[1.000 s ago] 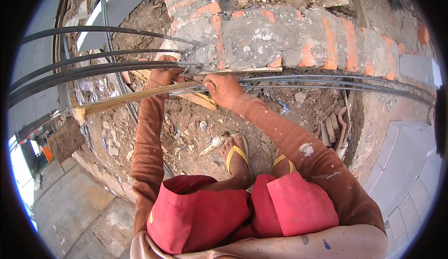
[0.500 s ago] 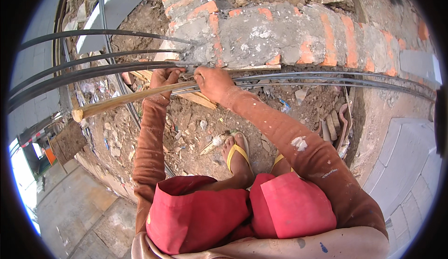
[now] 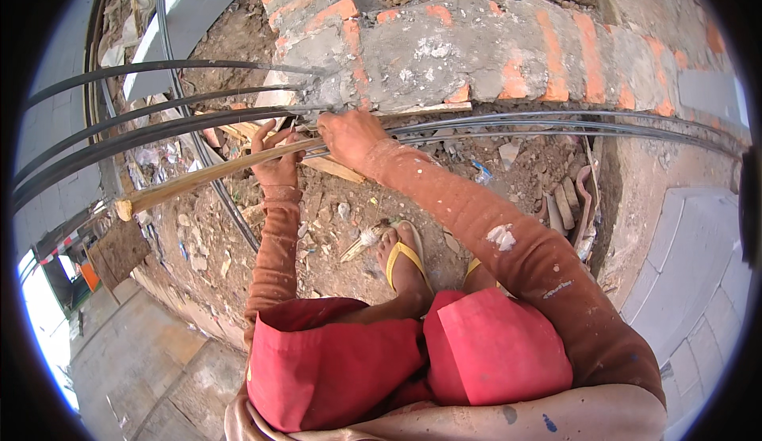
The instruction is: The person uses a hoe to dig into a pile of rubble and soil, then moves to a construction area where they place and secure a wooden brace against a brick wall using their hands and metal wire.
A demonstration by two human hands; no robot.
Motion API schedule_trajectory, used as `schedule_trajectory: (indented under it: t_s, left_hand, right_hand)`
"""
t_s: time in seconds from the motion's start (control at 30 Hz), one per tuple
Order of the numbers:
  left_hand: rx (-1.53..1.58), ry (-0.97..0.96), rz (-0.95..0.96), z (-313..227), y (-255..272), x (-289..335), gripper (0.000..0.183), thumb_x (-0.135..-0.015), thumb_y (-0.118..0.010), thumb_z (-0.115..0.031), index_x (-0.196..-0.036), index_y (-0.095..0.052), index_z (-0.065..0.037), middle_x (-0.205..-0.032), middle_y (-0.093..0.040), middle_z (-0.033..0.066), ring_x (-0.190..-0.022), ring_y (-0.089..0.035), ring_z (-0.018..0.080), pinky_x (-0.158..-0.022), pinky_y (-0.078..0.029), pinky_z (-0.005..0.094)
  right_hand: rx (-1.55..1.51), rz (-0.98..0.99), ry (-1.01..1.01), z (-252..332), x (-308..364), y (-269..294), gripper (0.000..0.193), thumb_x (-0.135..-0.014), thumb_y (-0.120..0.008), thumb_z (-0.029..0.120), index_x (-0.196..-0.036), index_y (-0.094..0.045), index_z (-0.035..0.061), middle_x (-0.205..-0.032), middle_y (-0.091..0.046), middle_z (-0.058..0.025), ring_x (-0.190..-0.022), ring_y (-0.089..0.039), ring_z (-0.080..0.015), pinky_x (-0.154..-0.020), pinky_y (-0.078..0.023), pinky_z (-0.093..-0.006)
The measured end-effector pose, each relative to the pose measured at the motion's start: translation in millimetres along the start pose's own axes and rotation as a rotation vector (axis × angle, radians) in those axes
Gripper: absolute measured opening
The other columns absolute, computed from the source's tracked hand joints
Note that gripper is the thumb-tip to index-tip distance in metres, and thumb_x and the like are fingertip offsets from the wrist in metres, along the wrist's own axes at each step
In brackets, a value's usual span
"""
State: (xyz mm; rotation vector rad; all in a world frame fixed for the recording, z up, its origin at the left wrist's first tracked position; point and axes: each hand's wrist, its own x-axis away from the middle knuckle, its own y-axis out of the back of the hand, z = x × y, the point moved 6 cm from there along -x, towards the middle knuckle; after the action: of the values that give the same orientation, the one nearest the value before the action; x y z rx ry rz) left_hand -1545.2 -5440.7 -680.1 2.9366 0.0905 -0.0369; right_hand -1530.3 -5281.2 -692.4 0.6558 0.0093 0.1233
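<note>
My left hand point(image 3: 276, 163) is beside a pale wooden stick point(image 3: 186, 177), its thumb and fingers apart and curved upward below the dark steel bars point(image 3: 178, 123). The stick slants across that hand, and the frames do not show it gripped. Close by, my right hand point(image 3: 351, 138) is closed at the lower corner of the mortared brickwork point(image 3: 444, 52), near the ends of the bars. Whatever its fingers pinch is hidden. Thinner grey rods point(image 3: 508, 126) run rightward from beside my right hand, along the brickwork's near edge.
Rubble and litter cover the dirt point(image 3: 333, 219) around my sandalled feet point(image 3: 406, 262). Broken tiles point(image 3: 565, 203) lean at the right. More long bars point(image 3: 171, 52) pass on the left, near a grey slab point(image 3: 186, 24). Paving point(image 3: 167, 362) lies lower left.
My left hand has moved slightly down from the bars, and its fingers have spread apart. My right hand stays closed at the brickwork corner. The whole view has shifted a little.
</note>
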Motion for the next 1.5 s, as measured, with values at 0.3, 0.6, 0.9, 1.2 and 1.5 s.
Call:
schedule_trajectory:
  t_s: [0.3, 0.6, 0.9, 1.2, 1.5]
  left_hand:
    - [0.070, 0.227, 0.177, 15.3, 2.8, -30.6, 0.015, -0.078, -0.068, -0.007, -0.090, -0.060, -0.003, -0.070, -0.062, 0.0024, -0.049, -0.051, 0.0054, -0.041, -0.037, 0.0187]
    - [-0.048, 0.354, 0.430, 17.6, -4.8, -24.9, 0.014, -0.080, -0.067, -0.015, -0.086, -0.064, -0.003, -0.066, -0.060, -0.0010, -0.044, -0.045, 0.0029, -0.038, -0.033, 0.0164]
    - [-0.234, 0.445, 0.710, 27.6, 12.2, -39.4, 0.017, -0.082, -0.064, -0.019, -0.085, -0.063, -0.002, -0.064, -0.061, 0.0014, -0.040, -0.043, 0.0034, -0.036, -0.033, 0.0181]
    - [-1.266, -0.327, 0.516, -7.7, -3.5, -86.0, 0.020, -0.084, -0.060, -0.028, -0.080, -0.062, -0.009, -0.052, -0.048, -0.0021, -0.041, -0.037, 0.0095, -0.040, -0.030, 0.0232]
    - [0.293, 0.731, 0.319, 24.7, -14.0, -93.0, 0.022, -0.087, -0.056, -0.023, -0.077, -0.058, -0.003, -0.062, -0.056, 0.0049, -0.051, -0.053, 0.0118, -0.038, -0.044, 0.0205]
  right_hand:
    - [-0.070, -0.042, -0.039, 1.9, 2.8, 5.2, 0.015, -0.082, -0.052, 0.019, -0.087, -0.062, 0.0088, -0.068, -0.061, -0.0183, -0.066, -0.060, -0.0358, -0.063, -0.048, -0.0453]
    - [-0.100, -0.046, -0.002, -3.0, 9.4, 5.6, 0.016, -0.082, -0.054, 0.021, -0.087, -0.062, 0.0079, -0.072, -0.062, -0.0165, -0.067, -0.060, -0.0363, -0.065, -0.048, -0.0446]
    - [-0.082, 0.029, -0.059, -11.3, 19.2, 7.4, 0.018, -0.085, -0.051, 0.023, -0.092, -0.061, 0.0097, -0.072, -0.061, -0.0171, -0.069, -0.060, -0.0367, -0.065, -0.048, -0.0457]
    - [-0.095, -0.003, -0.058, -15.6, 17.8, 12.1, 0.016, -0.085, -0.051, 0.022, -0.092, -0.060, 0.0104, -0.072, -0.061, -0.0185, -0.069, -0.060, -0.0381, -0.065, -0.048, -0.0468]
    - [-0.109, 0.018, -0.080, -21.0, 21.1, 12.9, 0.015, -0.085, -0.051, 0.020, -0.092, -0.059, 0.0092, -0.072, -0.060, -0.0194, -0.070, -0.059, -0.0387, -0.065, -0.047, -0.0471]
